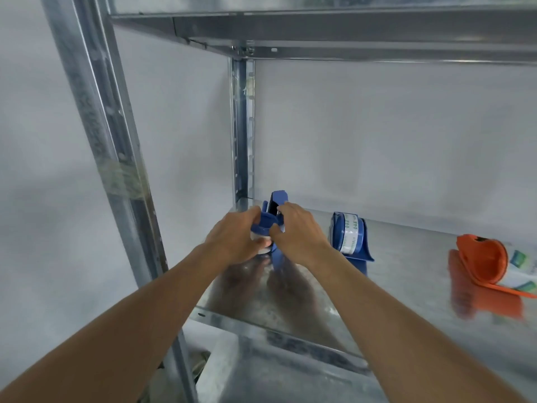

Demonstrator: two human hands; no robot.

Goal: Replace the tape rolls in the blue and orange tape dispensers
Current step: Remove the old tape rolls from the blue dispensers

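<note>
Blue plastic, the held tape dispenser [274, 216] stands upright near the metal shelf's [406, 257] back-left corner, long axis vertical; left hand [235, 237] grips its tape roll [261, 242], right hand [296, 231] clasps the frame. Label writing unreadable.

Both forearms are stretched forward and drawn together. The left hand [232, 238] is curled with its thumb tucked under, and the right hand [296, 231] is curled close beside it.
</note>
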